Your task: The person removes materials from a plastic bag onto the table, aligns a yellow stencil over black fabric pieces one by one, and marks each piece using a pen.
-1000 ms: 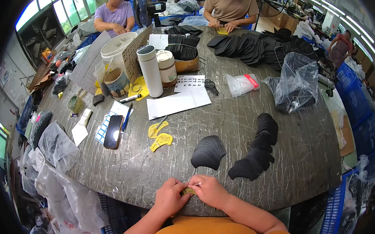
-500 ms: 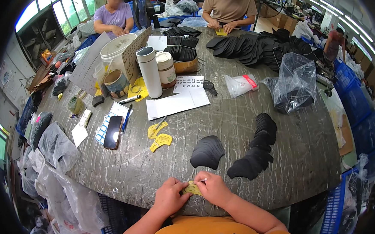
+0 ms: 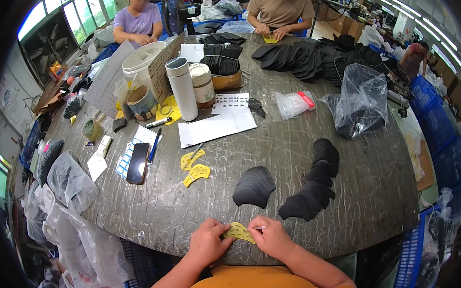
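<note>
Head view: I see yellow template [image 3: 240, 231] on near side of fanned black stack [image 3: 254, 186], left hand [image 3: 208, 241] pinching its left end. Right hand [image 3: 273, 238], also near side, grips slim tool [image 3: 259, 228]. Yellow cutouts [image 3: 197, 176] left of stack.

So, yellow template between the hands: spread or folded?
Spread, where visible: the yellow template shows its broad curved face between left hand and right hand, no fold showing. Covered left end: cannot tell.
</note>
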`<control>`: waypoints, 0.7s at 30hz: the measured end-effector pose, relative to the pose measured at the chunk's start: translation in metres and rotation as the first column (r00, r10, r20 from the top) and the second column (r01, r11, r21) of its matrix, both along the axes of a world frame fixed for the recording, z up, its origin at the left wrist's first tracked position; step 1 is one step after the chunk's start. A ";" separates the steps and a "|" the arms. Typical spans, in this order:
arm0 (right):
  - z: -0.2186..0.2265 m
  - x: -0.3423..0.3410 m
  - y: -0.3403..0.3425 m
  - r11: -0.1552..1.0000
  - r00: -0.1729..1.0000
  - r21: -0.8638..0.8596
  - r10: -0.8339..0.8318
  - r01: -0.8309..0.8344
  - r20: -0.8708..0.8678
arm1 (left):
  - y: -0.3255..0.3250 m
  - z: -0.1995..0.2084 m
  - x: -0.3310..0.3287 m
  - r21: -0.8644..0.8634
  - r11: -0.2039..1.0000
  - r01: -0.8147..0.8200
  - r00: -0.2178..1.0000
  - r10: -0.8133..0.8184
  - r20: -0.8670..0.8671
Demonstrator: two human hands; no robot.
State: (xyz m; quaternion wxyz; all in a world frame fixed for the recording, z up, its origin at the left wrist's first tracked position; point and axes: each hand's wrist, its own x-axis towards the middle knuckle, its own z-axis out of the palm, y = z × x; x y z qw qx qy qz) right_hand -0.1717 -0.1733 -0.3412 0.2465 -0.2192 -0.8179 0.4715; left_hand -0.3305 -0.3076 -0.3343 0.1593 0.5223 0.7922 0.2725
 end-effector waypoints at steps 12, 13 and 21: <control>0.004 0.026 -0.009 1.000 1.000 -0.001 -0.005 0.005 0.003 | 0.000 -0.002 0.000 0.010 1.000 -0.004 1.000 0.004 -0.022; 0.005 0.028 -0.010 1.000 1.000 0.015 -0.005 0.004 0.012 | 0.000 -0.002 -0.001 0.016 1.000 -0.003 1.000 0.003 -0.024; 0.010 0.034 -0.018 0.999 0.999 0.011 -0.031 0.031 0.009 | 0.000 -0.002 0.002 0.049 0.999 -0.003 1.000 0.004 -0.031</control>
